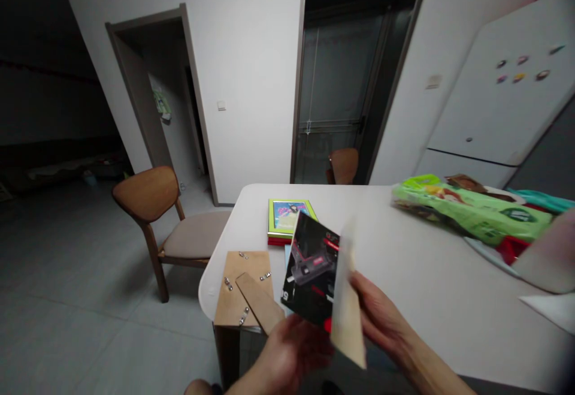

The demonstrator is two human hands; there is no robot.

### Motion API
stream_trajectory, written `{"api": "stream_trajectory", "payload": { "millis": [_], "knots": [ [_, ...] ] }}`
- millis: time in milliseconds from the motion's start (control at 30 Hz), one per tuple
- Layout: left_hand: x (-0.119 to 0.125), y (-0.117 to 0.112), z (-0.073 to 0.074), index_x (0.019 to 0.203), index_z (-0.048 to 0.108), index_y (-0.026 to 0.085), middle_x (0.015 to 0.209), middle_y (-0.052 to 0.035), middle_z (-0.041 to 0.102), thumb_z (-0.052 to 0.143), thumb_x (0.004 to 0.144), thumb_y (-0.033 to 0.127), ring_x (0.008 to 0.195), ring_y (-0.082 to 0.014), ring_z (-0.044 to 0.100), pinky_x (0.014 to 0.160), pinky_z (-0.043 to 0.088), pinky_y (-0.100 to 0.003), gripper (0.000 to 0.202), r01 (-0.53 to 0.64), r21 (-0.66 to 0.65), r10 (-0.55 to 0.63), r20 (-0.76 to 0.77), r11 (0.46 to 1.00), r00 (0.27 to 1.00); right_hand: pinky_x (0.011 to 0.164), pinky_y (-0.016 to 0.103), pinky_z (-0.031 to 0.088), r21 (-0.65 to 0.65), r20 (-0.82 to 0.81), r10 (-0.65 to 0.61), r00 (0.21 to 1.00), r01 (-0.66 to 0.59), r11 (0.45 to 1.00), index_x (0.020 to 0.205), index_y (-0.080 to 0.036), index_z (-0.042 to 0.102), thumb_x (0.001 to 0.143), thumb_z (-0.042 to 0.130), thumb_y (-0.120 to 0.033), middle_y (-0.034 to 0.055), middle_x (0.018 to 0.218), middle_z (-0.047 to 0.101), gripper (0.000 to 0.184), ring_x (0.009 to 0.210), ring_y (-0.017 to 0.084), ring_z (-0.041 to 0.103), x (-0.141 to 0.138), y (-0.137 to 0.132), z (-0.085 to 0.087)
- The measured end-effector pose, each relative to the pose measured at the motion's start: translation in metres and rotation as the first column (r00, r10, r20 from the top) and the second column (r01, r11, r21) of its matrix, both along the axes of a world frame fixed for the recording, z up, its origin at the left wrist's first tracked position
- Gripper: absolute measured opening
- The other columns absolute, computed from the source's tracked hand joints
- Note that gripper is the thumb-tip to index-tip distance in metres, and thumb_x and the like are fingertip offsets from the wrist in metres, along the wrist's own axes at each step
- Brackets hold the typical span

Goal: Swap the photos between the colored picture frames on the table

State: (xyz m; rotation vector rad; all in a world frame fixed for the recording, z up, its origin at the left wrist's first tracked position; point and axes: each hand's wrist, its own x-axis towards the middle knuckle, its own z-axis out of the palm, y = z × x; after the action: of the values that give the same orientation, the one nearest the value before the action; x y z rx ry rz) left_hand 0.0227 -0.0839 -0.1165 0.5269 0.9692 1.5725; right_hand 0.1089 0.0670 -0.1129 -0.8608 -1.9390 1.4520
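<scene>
– Where's that dark printed sheet [312,263]?
– Held up tilted above the near side of the worktop [413,269], next to a pale panel [348,317]. The left hand [287,347] looks closed on its lower edge; the right hand [377,311] grips the panel
– What might go wrong?
– An uneven pull could crease the sheet or let it slip. The panel's blurred; can't tell if they're joined
– And that clipped board [247,263]?
– Lying near the worktop's edge, so a stray left forearm might knock it off. Those stacked frames [281,230] beyond seem safer
</scene>
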Motion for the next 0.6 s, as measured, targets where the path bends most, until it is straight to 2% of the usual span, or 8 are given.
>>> {"api": "stream_trajectory", "payload": {
  "millis": [67, 133, 167, 233, 300, 400, 533, 600],
  "knots": [
    [-0.015, -0.003, -0.008, 0.091, 0.053, 0.015, 0.09, -0.0072, 0.059, 0.055, 0.07, 0.035, 0.083, -0.0186, 0.055, 0.07, 0.041, -0.028, 0.03, -0.141, 0.013, 0.14, -0.231, 0.99, 0.963, 0.063, 0.033, 0.048, -0.155, -0.028, -0.012, 1.0, 0.007, 0.988, 0.109, -0.013, 0.048, 0.079, 0.035, -0.036, 0.0108, 0.082, 0.065, 0.04, 0.075, 0.022, 0.06, 0.011, 0.011, 0.004],
    [-0.029, -0.006, -0.011, 0.092, 0.052, 0.015, 0.092, -0.0067, 0.057, 0.051, 0.072, 0.032, 0.088, -0.0185, 0.053, 0.076, 0.039, -0.028, 0.026, -0.262, 0.066, 0.263, -0.449, 0.963, 0.854, 0.06, 0.033, 0.048, -0.333, -0.015, -0.023, 1.0, 0.016, 0.943, 0.112, -0.011, 0.045, 0.076, 0.037, -0.031, 0.012, 0.081, 0.066, 0.042, 0.069, 0.022, 0.062, 0.021, 0.023, 0.007],
    [-0.034, -0.006, -0.011, 0.092, 0.052, 0.016, 0.092, -0.0064, 0.057, 0.049, 0.073, 0.03, 0.09, -0.0186, 0.052, 0.078, 0.039, -0.029, 0.024, -0.295, 0.081, 0.291, -0.542, 0.952, 0.789, 0.059, 0.033, 0.048, -0.395, 0.011, -0.019, 1.0, 0.022, 0.919, 0.113, -0.01, 0.044, 0.075, 0.038, -0.029, 0.012, 0.08, 0.066, 0.043, 0.066, 0.021, 0.062, 0.024, 0.028, 0.007],
    [-0.038, -0.006, -0.008, 0.094, 0.052, 0.016, 0.093, -0.0064, 0.057, 0.047, 0.073, 0.025, 0.091, -0.0191, 0.051, 0.081, 0.038, -0.03, 0.023, -0.303, 0.068, 0.26, -0.709, 0.95, 0.656, 0.056, 0.032, 0.049, -0.423, 0.084, 0.007, 0.996, 0.029, 0.906, 0.114, -0.01, 0.042, 0.072, 0.04, -0.025, 0.011, 0.079, 0.066, 0.045, 0.062, 0.02, 0.062, 0.024, 0.037, 0.006],
    [-0.034, -0.004, -0.006, 0.098, 0.051, 0.016, 0.099, -0.0073, 0.056, 0.048, 0.071, 0.021, 0.095, -0.0204, 0.049, 0.084, 0.036, -0.032, 0.027, -0.262, 0.037, 0.175, -0.833, 0.964, 0.526, 0.053, 0.03, 0.048, -0.373, 0.15, 0.029, 0.988, 0.029, 0.927, 0.114, -0.01, 0.042, 0.069, 0.041, -0.023, 0.0096, 0.076, 0.067, 0.046, 0.059, 0.019, 0.062, 0.019, 0.04, 0.003],
    [-0.024, -0.001, -0.005, 0.106, 0.048, 0.014, 0.116, -0.0113, 0.047, 0.05, 0.07, 0.021, 0.109, -0.0223, 0.04, 0.094, 0.028, -0.034, 0.037, -0.158, 0.009, 0.066, -0.93, 0.987, 0.361, 0.051, 0.027, 0.048, -0.233, 0.204, -0.005, 0.979, 0.054, 0.971, 0.113, -0.01, 0.042, 0.067, 0.041, -0.022, 0.0078, 0.073, 0.067, 0.048, 0.059, 0.019, 0.062, 0.006, 0.04, -0.005],
    [-0.015, 0.001, -0.007, 0.113, 0.043, 0.01, 0.127, -0.0159, 0.034, 0.053, 0.069, 0.025, 0.118, -0.0246, 0.029, 0.099, 0.022, -0.038, 0.047, -0.05, -0.069, -0.058, -0.979, 0.996, 0.197, 0.052, 0.025, 0.046, -0.018, 0.262, -0.08, 0.962, 0.088, 0.996, 0.107, -0.01, 0.047, 0.067, 0.039, -0.025, 0.0082, 0.079, 0.066, 0.043, 0.061, 0.018, 0.062, -0.007, 0.039, -0.014],
    [-0.013, 0.002, -0.005, 0.113, 0.043, 0.011, 0.128, -0.0159, 0.033, 0.054, 0.069, 0.027, 0.118, -0.0258, 0.027, 0.099, 0.02, -0.041, 0.049, -0.02, -0.108, -0.105, -0.986, 0.994, 0.131, 0.056, 0.025, 0.045, 0.159, 0.339, -0.119, 0.933, 0.067, 0.985, 0.098, -0.011, 0.054, 0.068, 0.039, -0.027, 0.0089, 0.082, 0.066, 0.037, 0.066, 0.018, 0.061, -0.008, 0.04, -0.015]
  ]
}}
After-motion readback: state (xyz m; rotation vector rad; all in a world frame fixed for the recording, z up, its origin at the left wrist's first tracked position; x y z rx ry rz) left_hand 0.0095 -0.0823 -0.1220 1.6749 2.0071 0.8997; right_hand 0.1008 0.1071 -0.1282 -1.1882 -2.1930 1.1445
